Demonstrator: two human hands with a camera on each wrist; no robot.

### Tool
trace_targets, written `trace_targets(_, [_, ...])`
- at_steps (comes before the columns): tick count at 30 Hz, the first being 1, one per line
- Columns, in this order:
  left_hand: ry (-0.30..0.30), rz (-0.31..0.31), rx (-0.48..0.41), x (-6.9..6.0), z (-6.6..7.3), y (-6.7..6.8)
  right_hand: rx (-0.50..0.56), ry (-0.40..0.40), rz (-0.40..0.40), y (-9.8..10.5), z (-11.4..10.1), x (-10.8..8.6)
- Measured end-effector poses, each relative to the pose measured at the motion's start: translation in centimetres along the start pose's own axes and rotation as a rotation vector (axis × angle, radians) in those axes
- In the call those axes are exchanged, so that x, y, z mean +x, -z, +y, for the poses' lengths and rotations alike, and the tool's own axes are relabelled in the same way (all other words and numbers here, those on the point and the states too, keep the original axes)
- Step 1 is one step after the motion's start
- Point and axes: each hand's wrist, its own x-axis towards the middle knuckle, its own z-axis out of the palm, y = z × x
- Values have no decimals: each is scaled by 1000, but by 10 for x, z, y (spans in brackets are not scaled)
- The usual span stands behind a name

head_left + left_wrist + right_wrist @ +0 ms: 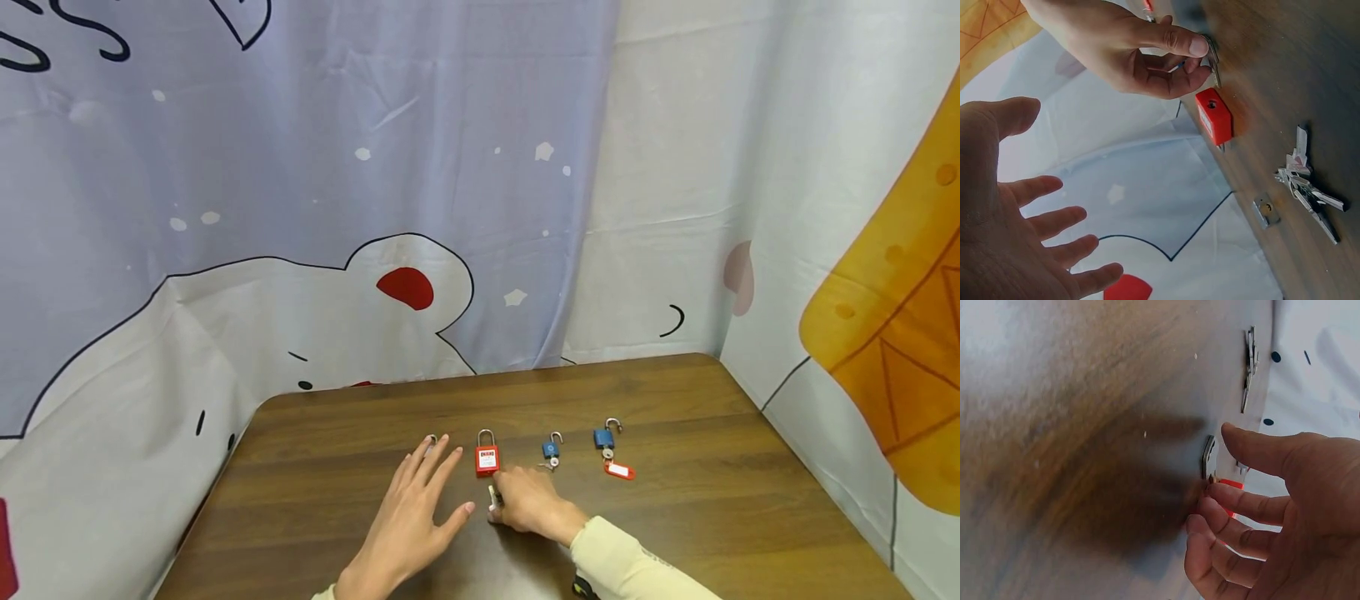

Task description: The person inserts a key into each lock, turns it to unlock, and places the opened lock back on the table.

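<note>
My right hand [528, 500] is low over the table just in front of a red padlock [487, 460]. Its thumb and curled fingers hold a small metal key [1209, 456], with a ring [1212, 53] by the thumb in the left wrist view. The red padlock lies with its shackle pointing away and its keyhole end toward the key. My left hand [408, 517] hovers to the left, fingers spread, holding nothing. Near it, the left wrist view shows a small silver padlock [1265, 209] and a bunch of keys [1307, 184]; the left hand mostly hides them in the head view.
Right of the red padlock lie a small blue padlock [551, 450] and a larger blue padlock [604, 439], both with shackles swung out and keys at their lower ends. A red tag [619, 471] hangs from the larger one. Printed curtains [480, 208] border the wooden table [720, 500].
</note>
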Motion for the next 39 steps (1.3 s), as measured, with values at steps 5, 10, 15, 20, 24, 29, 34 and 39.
trace_targets(5, [5, -7, 3, 0, -1, 0, 24, 11, 9, -2, -1, 0])
trace_targets(10, [9, -10, 8, -2, -1, -1, 26, 4, 23, -2, -2, 0])
trace_targets(15, [8, -11, 12, -3, -1, -2, 39, -13, 34, -1, -4, 0])
trace_targets(20, [16, -12, 11, -5, -2, -3, 57, -31, 37, -2, -5, 1])
trace_targets(24, [22, -15, 14, -7, -4, -4, 56, -30, 41, -3, -6, 2])
trace_targets(29, [23, -28, 23, -10, -5, -7, 50, -25, 52, -2, -6, 2])
trace_targets(34, [26, -36, 15, -11, -5, -9, 49, -24, 52, 0, -8, 3])
trace_targets(39, [23, -31, 18, -11, -5, -11, 49, -29, 29, 0, -8, 3])
